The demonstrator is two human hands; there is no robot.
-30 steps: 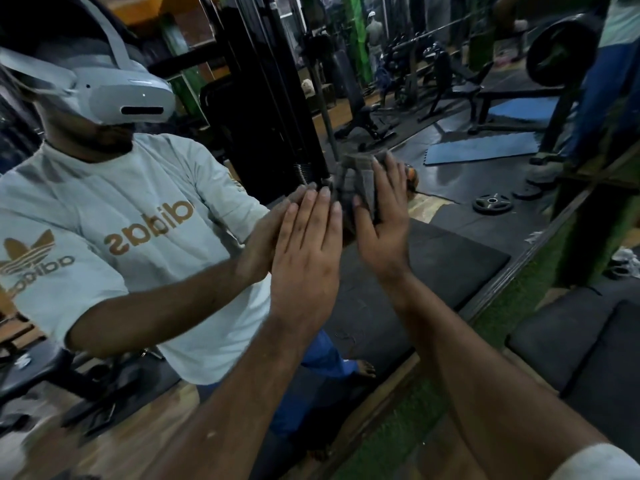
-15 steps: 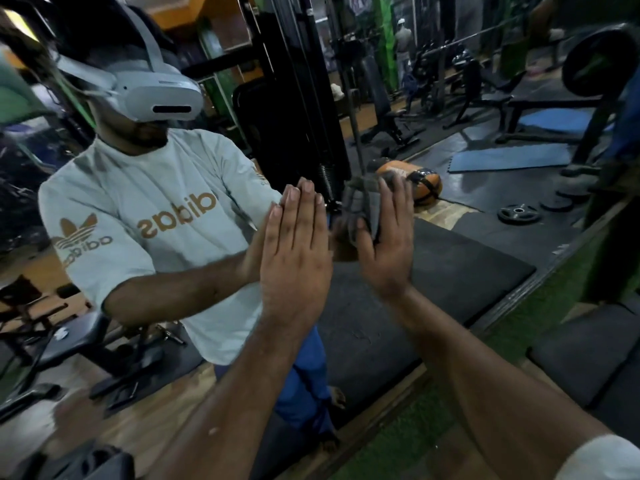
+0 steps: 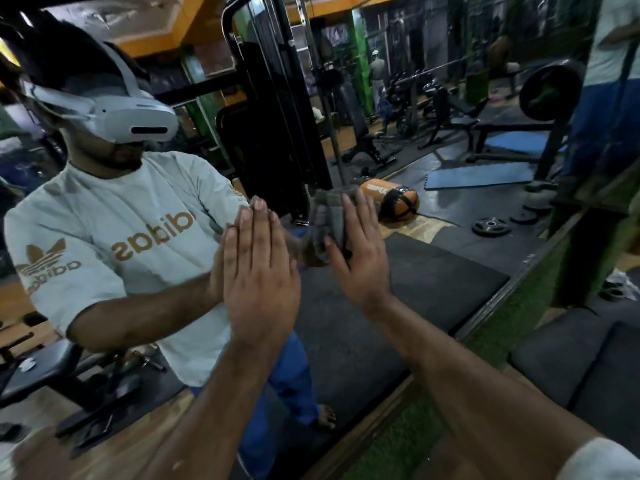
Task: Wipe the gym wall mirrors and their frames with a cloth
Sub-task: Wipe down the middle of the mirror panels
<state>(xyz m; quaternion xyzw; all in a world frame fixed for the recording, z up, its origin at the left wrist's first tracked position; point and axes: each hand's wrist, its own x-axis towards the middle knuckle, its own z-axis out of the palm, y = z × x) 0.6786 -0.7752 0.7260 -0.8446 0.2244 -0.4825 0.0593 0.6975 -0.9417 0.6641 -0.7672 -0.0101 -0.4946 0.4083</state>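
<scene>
The cloth (image 3: 327,225) is flat on the mirror (image 3: 433,271) under my right hand (image 3: 358,252), fingers straight and spread, palm pressing it to the glass, no curl or pinch that I can see. Grey bunched fabric shows past my fingertips and thumb, at about chest height of my reflection.

My left hand (image 3: 258,275) is flat on the glass just left of the cloth, fingers straight and together, holding nothing, bracing only.

Change over the last second: both hands keep the same flat pose and the same spacing, cloth still under the right palm. What shifted is the view; my reflection and the gym behind it slid rightward, and the orange bag (image 3: 389,199) on the far floor in the reflection came out from behind the cloth. So I judge the wipe stroke small or paused, same patch of glass being worked.

Mirror frame (image 3: 512,289) runs diagonally low right, well apart from the cloth, with green turf (image 3: 485,341) alongside it. Frame not touched yet; most of the glass to the right likely remains.
</scene>
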